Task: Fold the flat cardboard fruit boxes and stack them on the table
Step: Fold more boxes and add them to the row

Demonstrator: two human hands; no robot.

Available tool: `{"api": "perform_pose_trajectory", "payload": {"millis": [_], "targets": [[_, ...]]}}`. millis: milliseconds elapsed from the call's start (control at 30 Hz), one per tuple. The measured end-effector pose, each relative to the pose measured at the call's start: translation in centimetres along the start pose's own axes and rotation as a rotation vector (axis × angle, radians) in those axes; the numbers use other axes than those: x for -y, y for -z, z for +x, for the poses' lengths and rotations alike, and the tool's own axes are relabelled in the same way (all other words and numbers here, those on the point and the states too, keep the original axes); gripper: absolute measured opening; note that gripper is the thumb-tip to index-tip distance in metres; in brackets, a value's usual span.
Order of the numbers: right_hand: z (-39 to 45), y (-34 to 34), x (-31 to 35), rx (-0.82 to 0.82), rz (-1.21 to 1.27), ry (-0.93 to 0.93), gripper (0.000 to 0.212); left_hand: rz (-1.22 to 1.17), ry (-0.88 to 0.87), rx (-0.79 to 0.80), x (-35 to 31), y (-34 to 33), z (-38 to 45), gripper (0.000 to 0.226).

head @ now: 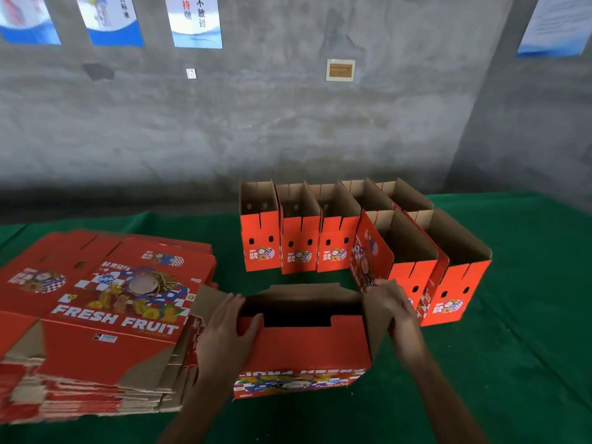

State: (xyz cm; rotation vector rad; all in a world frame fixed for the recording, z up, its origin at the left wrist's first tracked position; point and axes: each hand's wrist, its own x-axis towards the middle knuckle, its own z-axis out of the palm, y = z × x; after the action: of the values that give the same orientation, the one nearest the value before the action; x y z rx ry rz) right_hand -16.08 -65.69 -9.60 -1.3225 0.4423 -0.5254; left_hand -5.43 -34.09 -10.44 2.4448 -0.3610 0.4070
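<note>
A red "FRESH FRUIT" cardboard box (304, 354) stands opened up in front of me on the green table (528, 347), its print upside down toward me. My left hand (224, 328) grips its left end, thumb over the near red wall. At the right end my right hand (394, 309) holds the brown end flap. A thick pile of flat red boxes (105, 312) lies to the left. Several folded boxes (320, 238) stand open-topped in rows behind and to the right.
A grey concrete wall (288, 123) with posters runs along the far edge of the table. The nearest folded box (455, 283) stands just right of my right hand. Bare green cloth (528, 347) shows at the front right.
</note>
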Motion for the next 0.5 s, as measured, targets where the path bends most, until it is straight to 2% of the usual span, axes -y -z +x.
{"api": "perform_pose_trajectory", "payload": {"millis": [67,167,267,367,433,500], "targets": [[-0.8,-1.1,0.6,0.103,-0.049,0.092,0.036,0.140,-0.076,0.006,-0.6,-0.6,0.7,0.056],[-1.7,-3.2,1.1,0.259,-0.202,0.190,0.037,0.367,-0.208,0.047,-1.5,-1.6,2.1,0.052],[-1.7,-4.0,1.0,0.268,-0.140,0.256,0.035,0.491,-0.206,0.155,-2.1,-1.8,3.6,0.055],[-1.4,-4.5,1.0,0.292,-0.197,0.212,0.026,0.437,-0.247,0.144,-2.6,-1.8,4.1,0.057],[-1.0,-4.8,0.2,0.319,-0.500,0.291,0.033,0.282,-0.383,0.038,-2.6,-1.7,3.8,0.053],[-0.4,-4.9,-0.9,0.314,-0.859,0.490,0.048,0.082,-0.570,-0.032,-2.1,-1.9,3.2,0.044]]}}
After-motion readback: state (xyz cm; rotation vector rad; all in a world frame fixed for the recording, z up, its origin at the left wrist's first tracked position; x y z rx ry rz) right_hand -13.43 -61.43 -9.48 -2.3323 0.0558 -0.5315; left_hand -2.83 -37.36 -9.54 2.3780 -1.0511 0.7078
